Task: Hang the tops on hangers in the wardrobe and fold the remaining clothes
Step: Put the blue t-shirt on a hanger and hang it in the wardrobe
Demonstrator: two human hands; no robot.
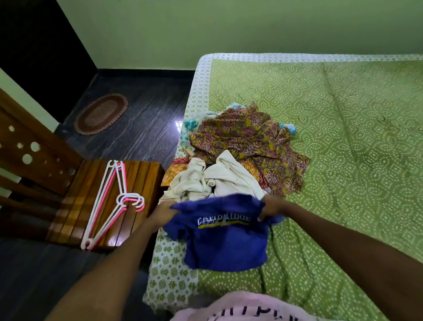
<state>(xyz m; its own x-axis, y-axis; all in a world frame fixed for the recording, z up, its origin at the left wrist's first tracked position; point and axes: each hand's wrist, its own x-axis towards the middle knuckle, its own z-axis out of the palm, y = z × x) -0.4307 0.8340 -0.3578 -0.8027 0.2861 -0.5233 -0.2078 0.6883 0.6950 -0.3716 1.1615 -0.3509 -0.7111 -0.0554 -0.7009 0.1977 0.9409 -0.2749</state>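
Left hand (162, 212) grips the upper left edge of the blue T-shirt (225, 238), fingers curled into the cloth; right hand (270, 206) grips the upper right edge the same way, fingers bunched around the fabric. The T-shirt is held between the two hands at the near left part of the bed (357, 147), its printed white lettering facing up, its lower part lying crumpled on the green patterned bedsheet. Just beyond the hands lies a pile of clothes: a cream garment (217, 177) touching the T-shirt's upper edge, a floral brown-and-yellow garment (252, 141) over and behind it, and a pale blue-patterned cloth (192, 126) partly hidden at the far side of the pile. Left of the bed stands a wooden chair (81, 205), its seat holding a stack of pink and white hangers (114, 202), apart from the clothes. An oval mat (101, 113) lies on the dark floor farther off. Both forearms reach forward from the bottom edge of the view, converging on the T-shirt. The wardrobe cannot be made out.
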